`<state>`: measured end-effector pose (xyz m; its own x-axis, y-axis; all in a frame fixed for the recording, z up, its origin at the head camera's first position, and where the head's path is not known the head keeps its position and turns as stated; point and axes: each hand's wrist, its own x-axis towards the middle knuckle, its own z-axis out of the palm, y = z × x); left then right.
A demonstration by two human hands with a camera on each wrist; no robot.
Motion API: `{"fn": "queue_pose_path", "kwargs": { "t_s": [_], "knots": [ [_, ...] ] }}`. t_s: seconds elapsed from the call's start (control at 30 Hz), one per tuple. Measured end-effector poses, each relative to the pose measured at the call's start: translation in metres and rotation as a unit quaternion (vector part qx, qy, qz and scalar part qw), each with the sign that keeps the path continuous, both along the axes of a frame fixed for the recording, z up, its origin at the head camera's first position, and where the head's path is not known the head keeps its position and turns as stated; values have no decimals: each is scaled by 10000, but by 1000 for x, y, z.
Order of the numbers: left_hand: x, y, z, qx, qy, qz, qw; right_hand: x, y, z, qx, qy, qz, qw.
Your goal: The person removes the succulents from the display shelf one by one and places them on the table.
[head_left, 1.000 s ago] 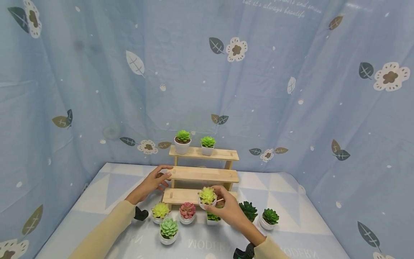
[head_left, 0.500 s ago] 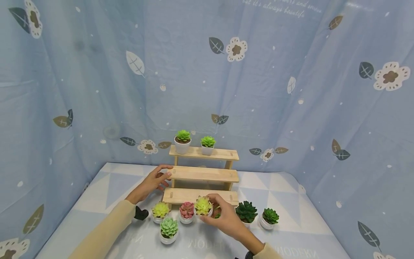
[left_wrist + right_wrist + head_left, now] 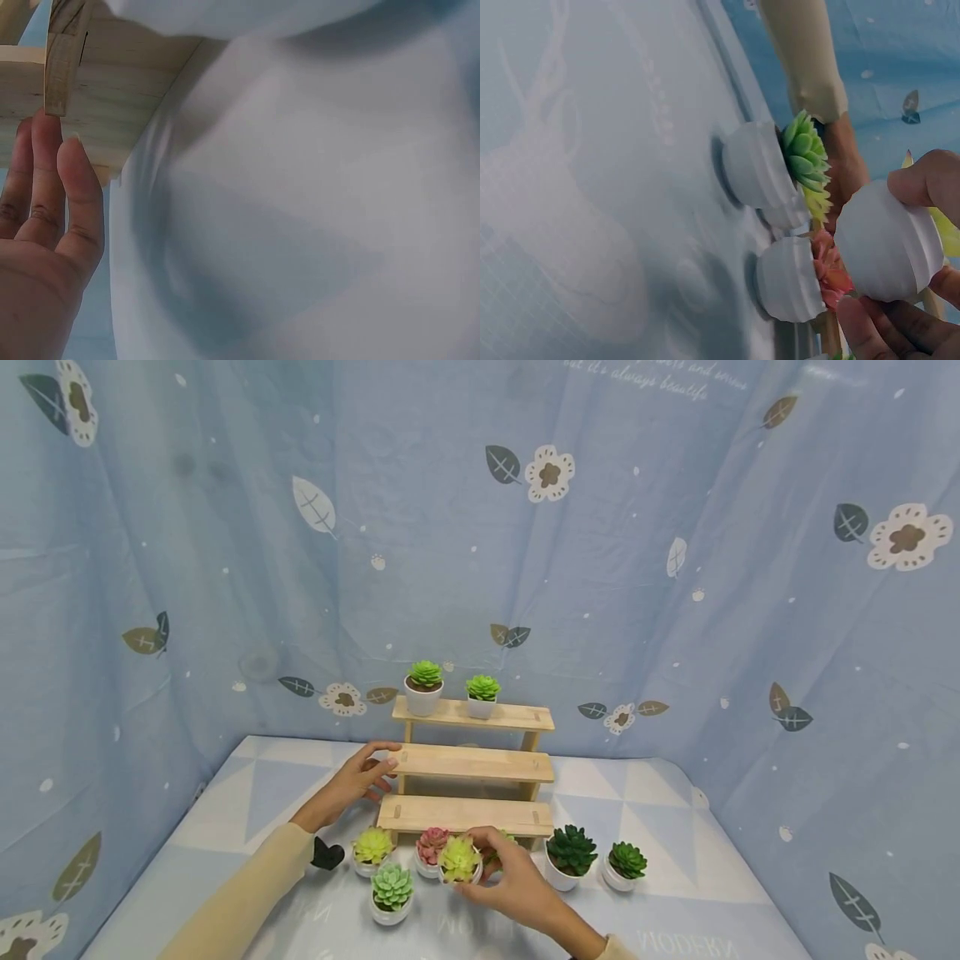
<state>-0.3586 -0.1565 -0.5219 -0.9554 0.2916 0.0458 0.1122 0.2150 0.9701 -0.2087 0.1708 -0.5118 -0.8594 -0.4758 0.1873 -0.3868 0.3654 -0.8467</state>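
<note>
My right hand [image 3: 516,883] holds a small potted succulent [image 3: 459,860] with yellow-green leaves, its round white pot [image 3: 885,244] between thumb and fingers. The pot is off the table, in front of a pink succulent [image 3: 430,843]. My left hand [image 3: 347,787] is at the left end of the middle board of a three-tier wooden stand [image 3: 472,763], with the thumb over the board's edge. The left wrist view shows several of its fingers close under the board's end [image 3: 58,94]. A green plant behind my right hand is mostly hidden.
On the table [image 3: 622,814] stand a second yellow-green succulent [image 3: 372,846], a pale green one [image 3: 392,889] and two dark green ones, a larger [image 3: 572,852] and a smaller [image 3: 627,862]. Two bright green plants [image 3: 424,677] occupy the top board. A patterned curtain [image 3: 600,568] surrounds the table.
My right hand has carried the yellow-green succulent from in front of the lowest board toward me and to the left, beside the pink one. The left hand stays at the stand.
</note>
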Motion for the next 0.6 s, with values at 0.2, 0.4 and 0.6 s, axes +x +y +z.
{"fn": "queue_pose_path", "kwargs": {
  "t_s": [0.2, 0.4, 0.6],
  "knots": [
    [-1, 1, -1, -18, -2, 17, 10000, 4, -5, -7, -83, -303, 117, 9994],
    [-1, 0, -2, -27, 44, 8, 10000, 5, -9, -13, -116, -494, 174, 9986],
    [-2, -1, -2, -17, 41, -63, 10000, 8, -11, -16, -191, -548, 358, 9977]
  ]
}}
